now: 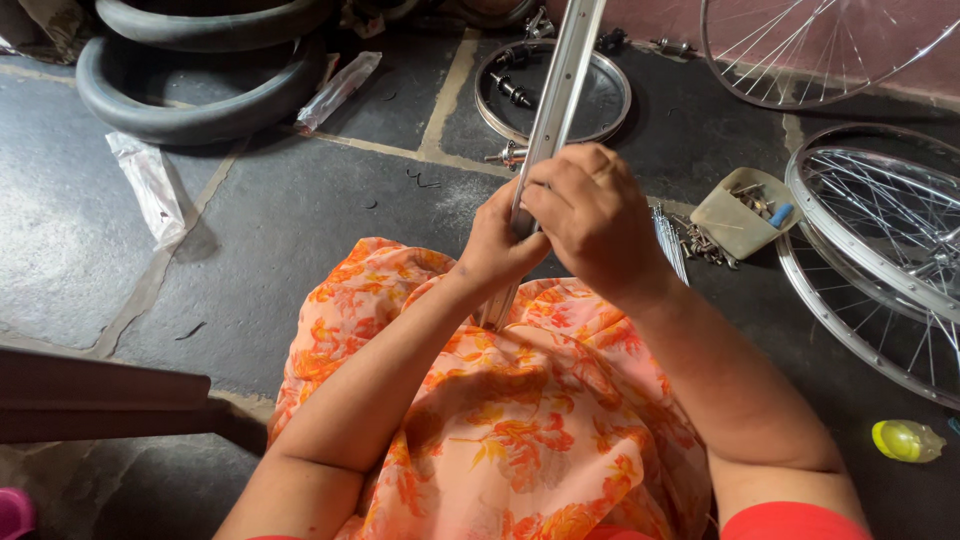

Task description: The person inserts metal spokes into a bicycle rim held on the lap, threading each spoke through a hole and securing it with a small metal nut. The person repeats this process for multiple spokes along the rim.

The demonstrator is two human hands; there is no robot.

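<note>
Black tyres point(200, 70) are lying at the far left on the stone floor point(300, 210), with plastic wrappers point(150, 185) beside them. A bare rim hoop point(552, 90) is lying further back, behind the hands. The metal wheel rim point(560, 90) is standing edge-on over the orange floral lap point(500, 400), running up between both hands. The left hand point(497, 243) is clenching its grip around the rim from the left; the right hand point(592, 215) is wrapping closed over it just beside, fingers touching. To the right, a beige tray of small parts point(735, 215) is sitting near spoked wheels point(880, 240) and a yellow bottle point(905, 440).
</note>
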